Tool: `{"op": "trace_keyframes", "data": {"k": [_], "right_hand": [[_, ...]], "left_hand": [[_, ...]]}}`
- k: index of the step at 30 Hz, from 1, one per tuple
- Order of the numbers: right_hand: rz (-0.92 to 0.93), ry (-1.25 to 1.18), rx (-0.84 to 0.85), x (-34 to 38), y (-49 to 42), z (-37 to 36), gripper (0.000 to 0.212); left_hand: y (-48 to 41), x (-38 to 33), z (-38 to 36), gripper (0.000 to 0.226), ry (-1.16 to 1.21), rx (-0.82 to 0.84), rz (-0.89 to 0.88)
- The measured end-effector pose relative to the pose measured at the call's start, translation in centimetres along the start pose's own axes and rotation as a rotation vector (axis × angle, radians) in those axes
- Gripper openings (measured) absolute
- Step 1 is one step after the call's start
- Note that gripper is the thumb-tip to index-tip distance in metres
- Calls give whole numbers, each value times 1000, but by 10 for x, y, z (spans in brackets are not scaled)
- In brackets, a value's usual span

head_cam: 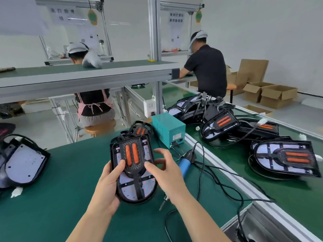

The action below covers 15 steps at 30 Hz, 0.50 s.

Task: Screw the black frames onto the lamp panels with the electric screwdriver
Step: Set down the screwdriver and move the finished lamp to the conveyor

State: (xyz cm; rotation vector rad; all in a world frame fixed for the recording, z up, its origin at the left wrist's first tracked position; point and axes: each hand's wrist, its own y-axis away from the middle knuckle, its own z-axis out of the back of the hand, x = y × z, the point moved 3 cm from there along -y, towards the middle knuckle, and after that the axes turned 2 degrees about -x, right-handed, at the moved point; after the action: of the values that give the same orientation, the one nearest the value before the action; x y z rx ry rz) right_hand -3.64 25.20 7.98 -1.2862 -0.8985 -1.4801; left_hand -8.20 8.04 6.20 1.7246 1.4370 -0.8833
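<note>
A lamp panel (130, 190) with a black frame (133, 169) and two orange strips on it is held above the green table. My left hand (109, 184) grips its left edge, thumb on the frame. My right hand (166, 169) is beside the panel's right edge with fingers spread, thumb touching the frame. The electric screwdriver (185, 165), blue-handled with a black cord, lies on the table right behind my right hand, its bit (163, 203) pointing toward me.
A teal power box (168, 129) stands behind the panel. Several framed panels (286, 158) lie piled on the conveyor to the right. Bare panels (24, 163) lie at the left. Cables (218, 180) trail across the table. Two people work at benches beyond.
</note>
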Motion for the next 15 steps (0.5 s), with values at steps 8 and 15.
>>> {"op": "trace_keyframes", "data": {"k": [8,15], "right_hand": [[89,161,-14,-4,-8,25,47],[34,-32,-198,-14,-10,65,18]], "left_hand": [[-8,20,-12,36,-83,-11,41],[-22,27,-9,50,-214,0,26]]}}
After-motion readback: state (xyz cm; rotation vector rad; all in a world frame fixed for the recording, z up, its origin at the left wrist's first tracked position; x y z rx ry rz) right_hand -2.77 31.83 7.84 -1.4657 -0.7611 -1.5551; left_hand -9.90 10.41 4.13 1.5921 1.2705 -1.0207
